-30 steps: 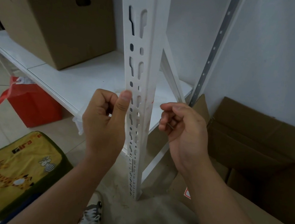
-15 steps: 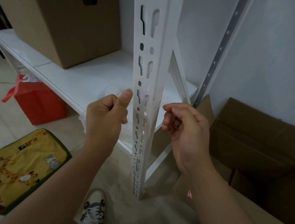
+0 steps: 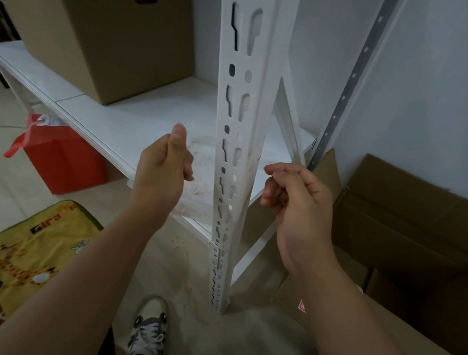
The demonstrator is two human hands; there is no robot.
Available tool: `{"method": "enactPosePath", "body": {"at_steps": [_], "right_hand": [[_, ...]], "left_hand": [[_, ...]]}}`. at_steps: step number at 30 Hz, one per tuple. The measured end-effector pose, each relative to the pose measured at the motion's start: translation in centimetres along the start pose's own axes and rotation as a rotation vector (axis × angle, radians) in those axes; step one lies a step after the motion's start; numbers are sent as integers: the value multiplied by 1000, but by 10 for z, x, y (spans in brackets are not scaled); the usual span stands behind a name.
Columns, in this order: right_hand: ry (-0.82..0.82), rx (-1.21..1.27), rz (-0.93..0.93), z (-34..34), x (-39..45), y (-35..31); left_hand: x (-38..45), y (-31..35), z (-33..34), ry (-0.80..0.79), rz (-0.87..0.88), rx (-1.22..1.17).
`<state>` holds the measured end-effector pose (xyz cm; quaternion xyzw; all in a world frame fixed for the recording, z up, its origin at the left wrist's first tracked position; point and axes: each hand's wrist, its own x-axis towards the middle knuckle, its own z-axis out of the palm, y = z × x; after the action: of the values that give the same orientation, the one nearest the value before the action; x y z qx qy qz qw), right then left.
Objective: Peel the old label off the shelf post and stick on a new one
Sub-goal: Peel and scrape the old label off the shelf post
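Observation:
The white slotted shelf post [image 3: 231,148] stands upright in the middle, with reddish smears on its right edge [image 3: 253,162] at hand height. I cannot make out a distinct label on it. My left hand [image 3: 163,172] is a closed fist with the thumb up, a short way left of the post and not touching it. My right hand [image 3: 297,199] hovers just right of the post with curled fingers, the forefinger tip near the post's edge. A thin dark sliver shows between its fingers; I cannot tell what it is.
A cardboard box [image 3: 112,32] sits on the white shelf [image 3: 134,119]. A cloudy clear sheet [image 3: 199,191] lies at the shelf's corner. Below are a red bag [image 3: 60,157] and a yellow giraffe cushion [image 3: 22,255]. Open cardboard boxes [image 3: 425,228] crowd the right. My shoes [image 3: 148,331] are on the floor.
My left thumb was pressed on the post's front face; the hand has since pulled away to the left. The right hand stays beside the post's right edge.

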<state>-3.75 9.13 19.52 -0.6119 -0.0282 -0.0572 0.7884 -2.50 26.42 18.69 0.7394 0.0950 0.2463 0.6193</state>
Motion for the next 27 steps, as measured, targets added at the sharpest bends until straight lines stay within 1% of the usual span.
{"method": "enactPosePath", "body": {"at_steps": [4,7,10,14,16,18,21,22,23,25,27], "right_hand": [[-3,0,0,1,0,2],[0,-22,0,1,1,2],[-3,-50,-7,1,0,2],[-16,-109,-14,2,-1,3],[-20,-116,-9,3,-1,4],[-17,-115,-6,3,-1,5],[-17,-126,-10,2,-1,4],[-18,-131,-12,1,-1,4],[-17,-136,-16,0,-1,3],[-17,-139,-27,-2,0,2],[-21,-139,-36,-3,0,2]], "left_hand": [[5,-3,1,-42,-42,4],[4,0,0,-50,-15,78],[7,0,-2,-34,-3,100],[12,-4,2,-51,-31,190],[21,-17,8,-52,-44,322],[31,-40,14,-109,-63,574],[34,-61,16,-317,-147,946],[34,-63,17,-321,-110,1009],[32,-59,18,-288,-66,1037],[32,-49,20,-185,28,986],[30,-41,23,-143,62,907]]}}
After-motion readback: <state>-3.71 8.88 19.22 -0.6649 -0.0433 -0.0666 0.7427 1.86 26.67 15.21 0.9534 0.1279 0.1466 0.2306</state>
